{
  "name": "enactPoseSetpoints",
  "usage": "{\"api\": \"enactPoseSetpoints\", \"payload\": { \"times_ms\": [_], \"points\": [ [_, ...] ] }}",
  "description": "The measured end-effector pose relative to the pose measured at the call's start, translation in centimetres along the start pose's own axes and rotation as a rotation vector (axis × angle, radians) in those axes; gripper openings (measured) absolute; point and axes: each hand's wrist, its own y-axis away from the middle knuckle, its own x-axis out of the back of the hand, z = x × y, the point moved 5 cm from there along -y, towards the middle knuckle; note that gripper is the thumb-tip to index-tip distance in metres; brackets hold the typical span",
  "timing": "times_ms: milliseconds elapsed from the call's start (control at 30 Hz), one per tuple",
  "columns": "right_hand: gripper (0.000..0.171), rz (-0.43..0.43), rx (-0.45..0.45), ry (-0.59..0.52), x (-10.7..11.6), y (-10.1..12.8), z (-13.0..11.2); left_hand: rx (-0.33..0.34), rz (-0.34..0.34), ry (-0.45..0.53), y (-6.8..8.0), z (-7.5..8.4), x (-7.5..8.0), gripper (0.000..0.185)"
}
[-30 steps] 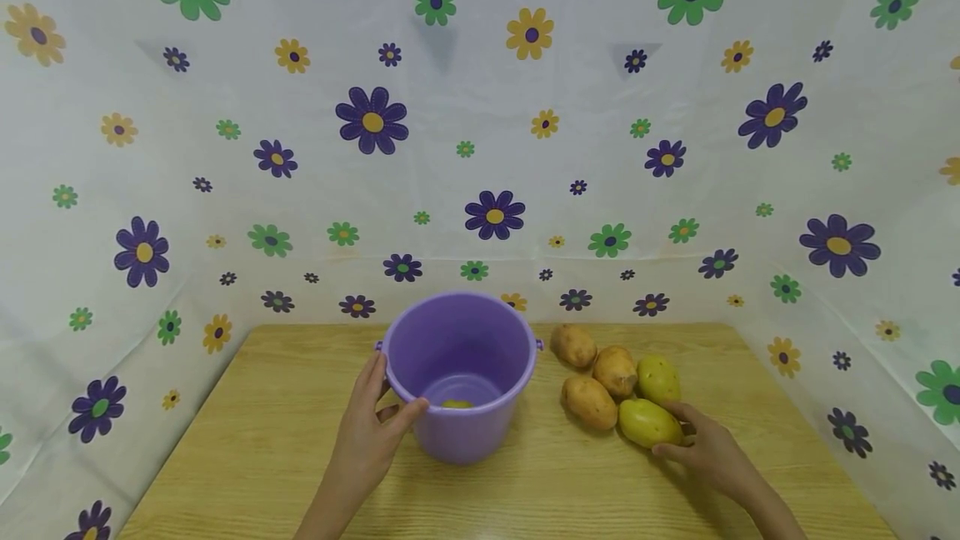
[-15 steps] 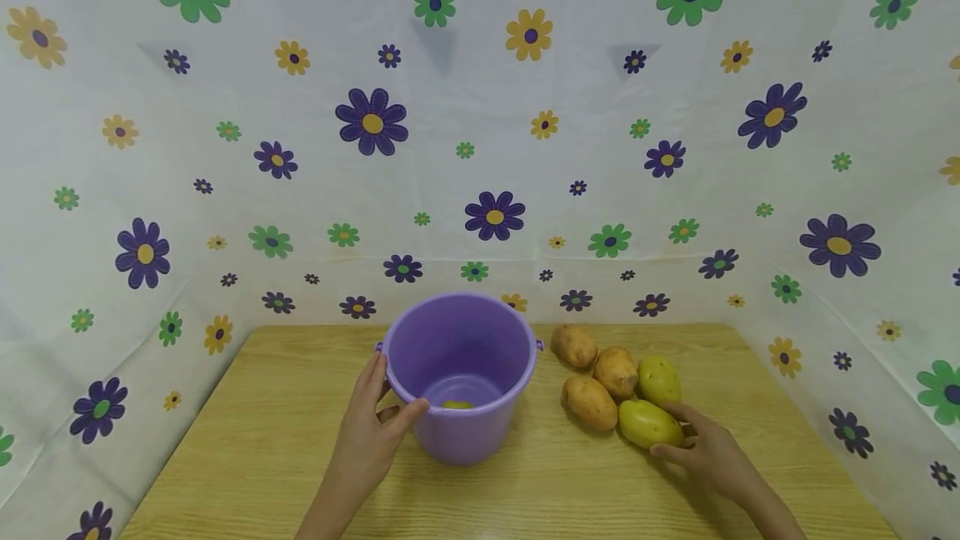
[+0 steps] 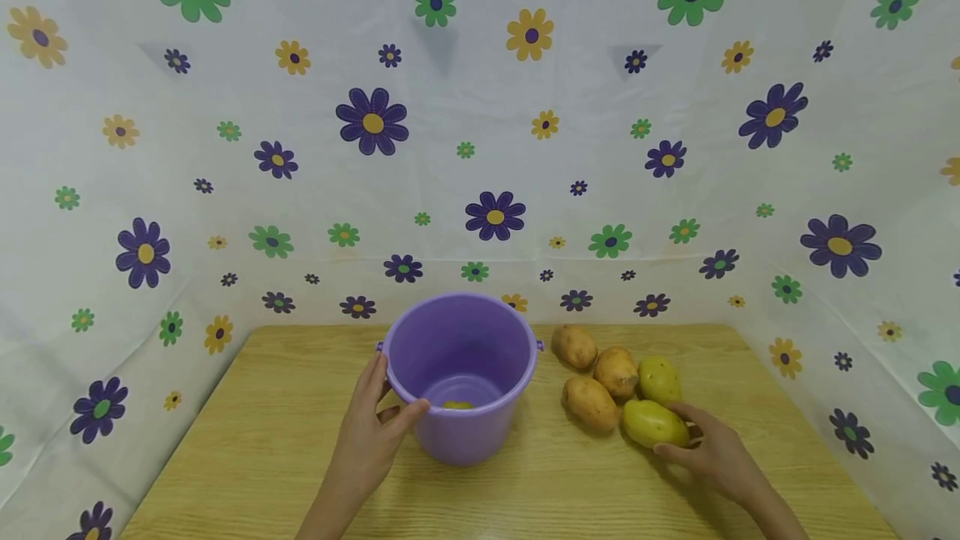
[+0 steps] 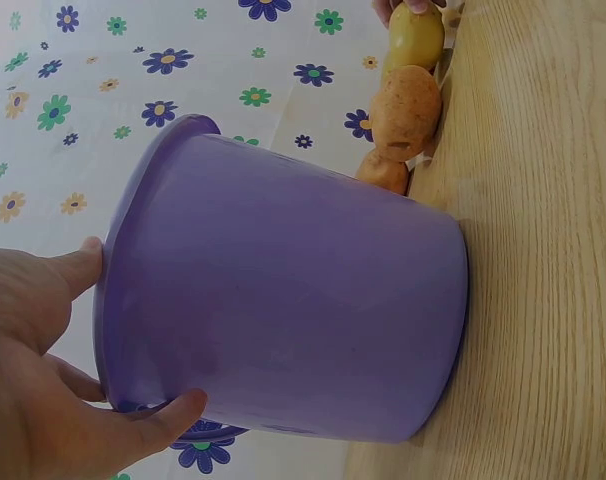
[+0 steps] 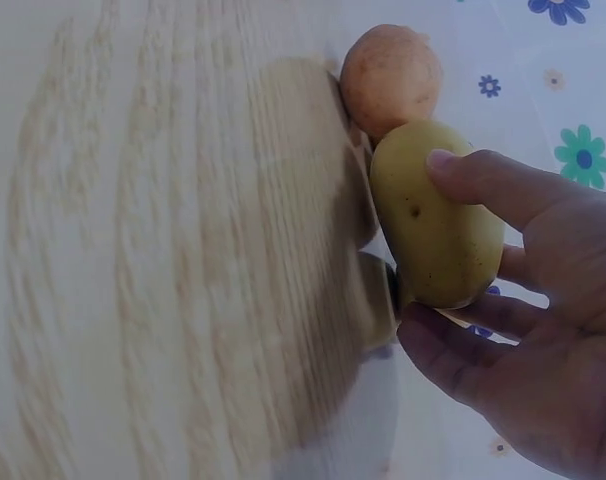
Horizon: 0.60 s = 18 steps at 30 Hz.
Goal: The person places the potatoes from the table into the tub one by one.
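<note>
A purple bucket (image 3: pixel 467 432) stands upright on the wooden table. My left hand (image 3: pixel 369 432) holds its rim at the near left, thumb in front and fingers at the side; in the left wrist view the bucket's wall fills the middle. My right hand (image 3: pixel 708 447) grips a yellow-green potato (image 3: pixel 654 424) at its right end, thumb and fingers on opposite sides. The right wrist view shows this potato (image 5: pixel 433 225) close up, smooth with small dark eyes. Behind it lies another greenish potato (image 3: pixel 660 379). Something yellow-green (image 3: pixel 457 405) shows at the bucket's bottom, partly hidden by the near rim.
Several brown potatoes (image 3: pixel 589 403) lie grouped between the bucket and my right hand. The wooden table (image 3: pixel 525 498) ends at the back and sides against a white cloth (image 3: pixel 465 90) printed with flowers.
My right hand has shifted the yellow-green potato slightly to the right, a little away from the brown potatoes. My left hand and the bucket have stayed in place.
</note>
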Motion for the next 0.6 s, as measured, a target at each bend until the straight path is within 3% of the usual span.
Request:
{"api": "enactPoseSetpoints", "payload": {
  "times_ms": [200,600],
  "points": [
    [0.08,-0.002,-0.013,0.018,0.6,0.1,-0.3,0.011,-0.004,0.013,0.0,-0.1,0.0,0.097],
    [0.071,0.078,0.049,0.058,2.8,0.0,-2.4,0.027,-0.004,0.017,0.1,0.0,0.1,0.097]
  ]
}}
